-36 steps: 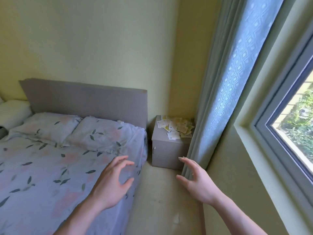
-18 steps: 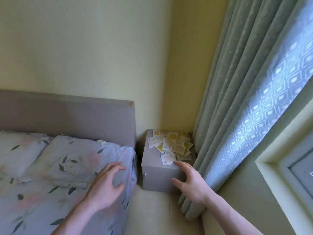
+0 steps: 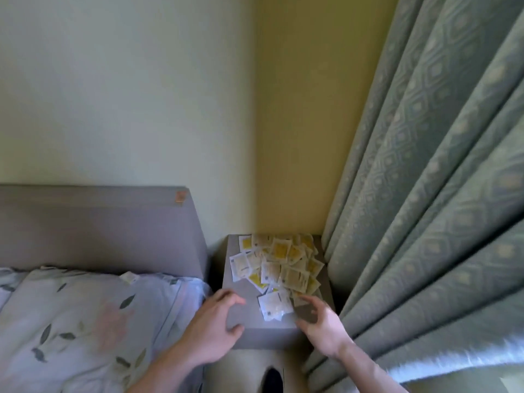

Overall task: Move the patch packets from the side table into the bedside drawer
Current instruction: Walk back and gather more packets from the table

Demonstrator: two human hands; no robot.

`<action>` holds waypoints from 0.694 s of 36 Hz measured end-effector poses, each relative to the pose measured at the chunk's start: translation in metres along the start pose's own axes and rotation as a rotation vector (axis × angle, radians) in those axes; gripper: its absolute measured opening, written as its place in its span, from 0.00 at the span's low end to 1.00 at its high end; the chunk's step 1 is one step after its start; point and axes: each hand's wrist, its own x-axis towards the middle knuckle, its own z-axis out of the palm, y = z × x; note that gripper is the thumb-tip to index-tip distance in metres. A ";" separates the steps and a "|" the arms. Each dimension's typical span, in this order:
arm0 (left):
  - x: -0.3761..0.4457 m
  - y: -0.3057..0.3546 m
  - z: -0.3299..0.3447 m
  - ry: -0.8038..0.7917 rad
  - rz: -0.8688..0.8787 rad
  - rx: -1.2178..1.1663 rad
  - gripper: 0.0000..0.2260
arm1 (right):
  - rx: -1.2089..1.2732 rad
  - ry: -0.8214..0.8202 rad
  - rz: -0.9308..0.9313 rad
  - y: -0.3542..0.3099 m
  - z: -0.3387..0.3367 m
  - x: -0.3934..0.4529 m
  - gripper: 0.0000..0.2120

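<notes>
Several white and yellow patch packets (image 3: 279,265) lie in a loose heap on the top of the grey side table (image 3: 243,313), which stands in the corner between bed and curtain. One packet (image 3: 275,306) lies nearest the front edge. My left hand (image 3: 215,327) hovers over the table's front left corner with fingers spread and holds nothing. My right hand (image 3: 320,324) hangs over the front right part, fingers loosely curved, just right of the nearest packet and holding nothing. The table's front with its drawer is hidden below the top.
A bed with a floral pillow (image 3: 93,321) and a grey headboard (image 3: 99,228) fills the left. A heavy green patterned curtain (image 3: 425,208) hangs at the right, brushing the table's side. A narrow strip of floor (image 3: 255,370) lies below the table.
The view has closed in on the side table. Both hands have moved forward from beside the bed and table front to above the table top.
</notes>
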 end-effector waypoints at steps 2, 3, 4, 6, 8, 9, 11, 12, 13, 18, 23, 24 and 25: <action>0.029 -0.002 -0.001 -0.010 -0.025 0.006 0.19 | 0.031 0.007 0.062 0.004 -0.002 0.030 0.28; 0.044 -0.003 0.000 -0.009 -0.042 0.006 0.19 | 0.046 0.006 0.086 0.004 -0.004 0.045 0.27; 0.060 -0.006 0.000 -0.014 -0.055 0.002 0.19 | 0.065 0.007 0.105 0.006 -0.004 0.060 0.25; 0.087 -0.011 0.003 -0.051 -0.096 -0.006 0.18 | 0.087 0.009 0.143 0.008 -0.005 0.087 0.25; 0.112 -0.019 0.009 -0.096 -0.138 -0.034 0.18 | 0.085 0.027 0.200 0.013 -0.004 0.112 0.25; 0.125 -0.023 0.012 -0.118 -0.150 -0.046 0.18 | 0.081 0.040 0.215 0.016 -0.003 0.123 0.25; 0.152 -0.030 0.023 -0.150 -0.177 -0.066 0.18 | 0.070 0.071 0.242 0.020 -0.001 0.144 0.23; 0.166 -0.035 0.029 -0.166 -0.195 -0.078 0.19 | 0.068 0.082 0.255 0.021 -0.001 0.155 0.23; 0.180 -0.041 0.036 -0.180 -0.217 -0.095 0.19 | 0.058 0.096 0.266 0.027 0.002 0.167 0.23; 0.250 -0.073 0.080 -0.229 -0.381 -0.234 0.19 | 0.031 0.112 0.333 0.050 0.016 0.217 0.26; 0.310 -0.108 0.132 -0.214 -0.499 -0.290 0.21 | 0.007 0.186 0.316 0.072 0.035 0.270 0.12; 0.319 -0.114 0.143 -0.207 -0.531 -0.305 0.21 | -0.001 0.181 0.317 0.079 0.041 0.281 0.13; 0.328 -0.120 0.154 -0.198 -0.559 -0.328 0.21 | -0.012 0.172 0.328 0.086 0.047 0.291 0.16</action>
